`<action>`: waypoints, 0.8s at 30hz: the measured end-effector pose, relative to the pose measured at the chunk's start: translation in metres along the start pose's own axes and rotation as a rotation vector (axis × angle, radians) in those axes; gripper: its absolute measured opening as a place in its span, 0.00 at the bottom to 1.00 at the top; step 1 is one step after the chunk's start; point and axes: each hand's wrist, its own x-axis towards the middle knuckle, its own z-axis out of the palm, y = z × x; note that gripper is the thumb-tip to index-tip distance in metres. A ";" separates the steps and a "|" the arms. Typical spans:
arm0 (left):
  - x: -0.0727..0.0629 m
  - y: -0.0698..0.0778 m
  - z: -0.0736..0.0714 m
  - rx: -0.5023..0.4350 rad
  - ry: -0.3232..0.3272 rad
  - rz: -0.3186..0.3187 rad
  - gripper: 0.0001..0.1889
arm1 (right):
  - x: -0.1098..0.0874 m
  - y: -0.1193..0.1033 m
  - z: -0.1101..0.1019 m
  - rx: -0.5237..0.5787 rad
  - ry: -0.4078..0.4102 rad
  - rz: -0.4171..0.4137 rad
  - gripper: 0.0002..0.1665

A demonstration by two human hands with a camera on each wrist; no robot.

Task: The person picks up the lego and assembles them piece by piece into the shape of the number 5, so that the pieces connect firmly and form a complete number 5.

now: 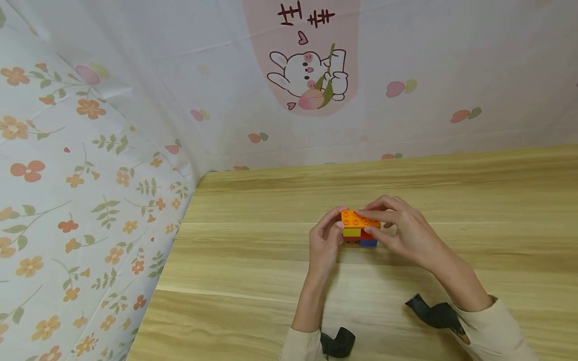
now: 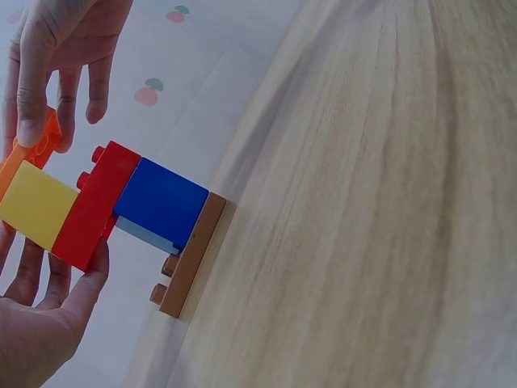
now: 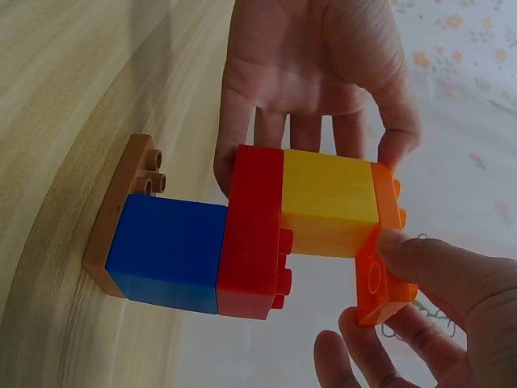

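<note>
A stack of toy building bricks stands on the table: a brown plate (image 3: 113, 214) at the bottom, then a blue brick (image 3: 166, 250), a red brick (image 3: 254, 230), a yellow brick (image 3: 331, 194) and an orange brick (image 1: 361, 219) on top. My left hand (image 1: 324, 245) holds the stack from its left side, fingers behind the upper bricks. From the right, my right hand (image 1: 408, 233) pinches the orange brick between thumb and fingers. In the right wrist view, the orange brick overhangs the yellow one, leaving a gap above the red brick's bare studs.
The wood-grain table (image 1: 235, 271) meets a white printed cloth (image 1: 203, 65) at the back and a floral cloth (image 1: 90, 200) on the left. Black straps (image 1: 433, 313) hang near both sleeves.
</note>
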 end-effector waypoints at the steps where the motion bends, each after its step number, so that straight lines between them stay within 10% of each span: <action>1: 0.002 0.000 0.000 -0.002 -0.002 0.005 0.16 | 0.001 0.000 -0.001 -0.004 0.001 -0.001 0.23; 24: -0.003 0.000 0.003 0.032 0.018 0.009 0.15 | -0.004 0.004 0.000 -0.041 0.003 -0.030 0.22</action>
